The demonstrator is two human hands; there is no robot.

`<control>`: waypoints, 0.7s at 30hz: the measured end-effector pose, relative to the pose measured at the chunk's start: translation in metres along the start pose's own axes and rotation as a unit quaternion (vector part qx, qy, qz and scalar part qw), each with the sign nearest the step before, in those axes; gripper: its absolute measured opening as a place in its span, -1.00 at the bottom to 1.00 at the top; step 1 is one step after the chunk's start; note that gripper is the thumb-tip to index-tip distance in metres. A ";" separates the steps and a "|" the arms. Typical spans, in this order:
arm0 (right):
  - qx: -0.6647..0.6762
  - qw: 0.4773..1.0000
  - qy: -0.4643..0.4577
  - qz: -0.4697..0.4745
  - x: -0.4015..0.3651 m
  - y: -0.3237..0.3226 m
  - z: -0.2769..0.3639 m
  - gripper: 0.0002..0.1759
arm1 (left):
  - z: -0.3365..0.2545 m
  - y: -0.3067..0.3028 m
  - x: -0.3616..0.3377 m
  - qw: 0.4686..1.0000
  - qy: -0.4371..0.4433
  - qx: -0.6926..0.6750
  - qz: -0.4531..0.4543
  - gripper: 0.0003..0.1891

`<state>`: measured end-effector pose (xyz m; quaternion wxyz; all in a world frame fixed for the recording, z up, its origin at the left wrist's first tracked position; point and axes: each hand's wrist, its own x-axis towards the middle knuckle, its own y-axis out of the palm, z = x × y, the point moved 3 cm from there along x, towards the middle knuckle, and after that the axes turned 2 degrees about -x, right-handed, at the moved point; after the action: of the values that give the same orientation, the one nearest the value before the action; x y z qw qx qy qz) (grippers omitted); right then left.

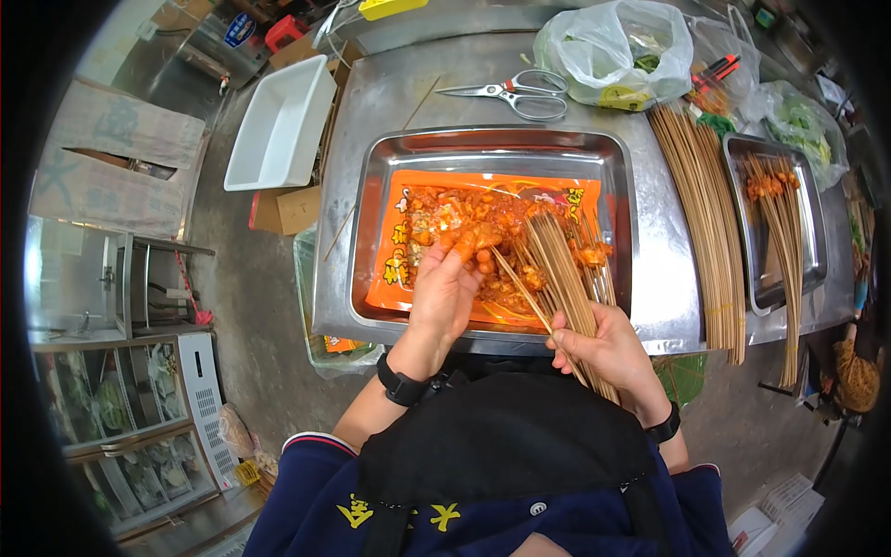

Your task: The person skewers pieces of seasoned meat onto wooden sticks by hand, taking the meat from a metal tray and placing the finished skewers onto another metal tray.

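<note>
My left hand (447,278) pinches a piece of red marinated meat (476,239) against the tip of a bamboo skewer. A bundle of bamboo skewers (568,278) is wrapped in the fingers of my right hand (599,345), one skewer standing apart toward the meat. Both hands are over the near side of a steel tray (492,141). In the tray lies an orange printed bag (388,295), with saucy marinated meat pieces (436,204) spread on it. Loaded skewer ends (592,252) rest at the tray's right side.
Scissors (506,91) lie behind the tray, beside a plastic bag of greens (617,56). To the right are a thick stack of bare skewers (701,232) and a smaller tray (817,232) holding finished meat skewers (775,190). A white tub (278,125) stands at the left.
</note>
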<state>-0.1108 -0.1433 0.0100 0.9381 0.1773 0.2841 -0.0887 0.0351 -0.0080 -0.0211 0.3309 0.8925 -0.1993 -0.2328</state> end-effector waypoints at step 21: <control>-0.002 1.000 0.009 0.004 0.001 0.002 -0.001 -0.86 | 0.002 -0.003 -0.001 0.999 -0.049 0.013 -0.008 -0.79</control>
<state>-0.1101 -0.1408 0.0091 0.9363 0.1770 0.2917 -0.0832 0.0337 -0.0063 -0.0248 0.3075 0.8858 -0.2112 -0.2761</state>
